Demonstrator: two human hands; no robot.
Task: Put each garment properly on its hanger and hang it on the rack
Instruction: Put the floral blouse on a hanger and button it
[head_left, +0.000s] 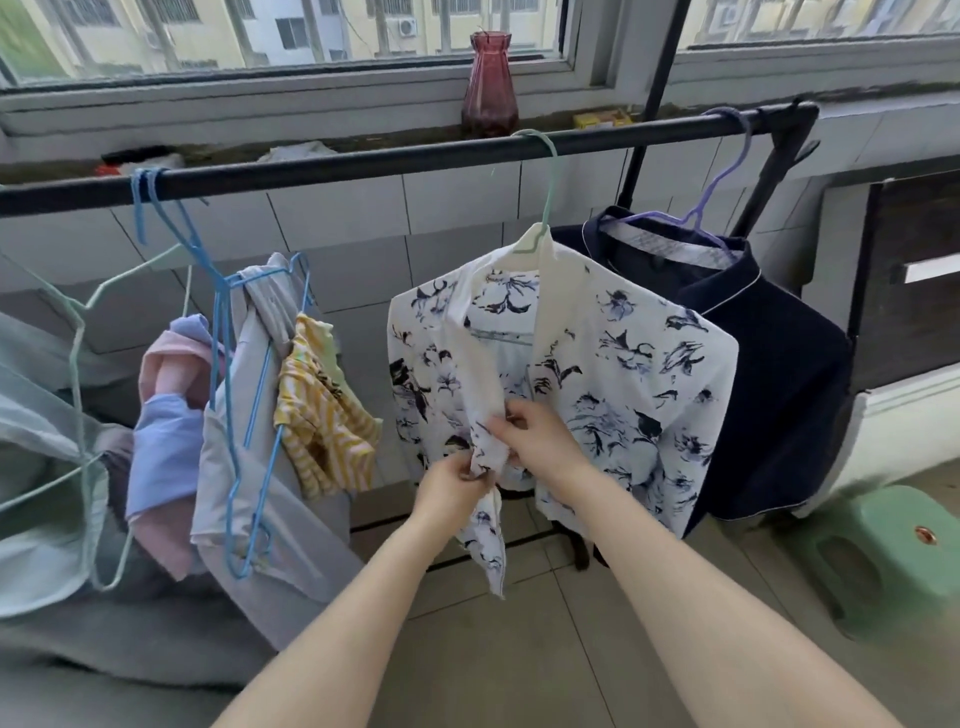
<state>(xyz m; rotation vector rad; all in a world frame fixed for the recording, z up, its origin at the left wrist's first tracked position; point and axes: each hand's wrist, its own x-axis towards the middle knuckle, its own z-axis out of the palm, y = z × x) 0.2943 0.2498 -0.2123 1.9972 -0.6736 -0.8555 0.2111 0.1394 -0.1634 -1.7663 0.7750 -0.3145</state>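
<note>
- While the floral blouse (613, 364) hangs on its green hanger (543, 208) from the black rack bar (363, 161), centre frame, both hands work its front edges.
- Left hand (452, 486): pinches the lower front strip.
- Right hand (535, 436): fingers curled on the placket just above.
- Step, as judged: closing or straightening the front; keep the edges aligned and pull lightly so the shoulders stay seated.
- Left of frame: crumpled garments (311, 400) among blue hangers (228, 332).
- Right: navy garment (769, 395), hung.
- Container: red vase (490, 85), sill, contents unclear.
</note>
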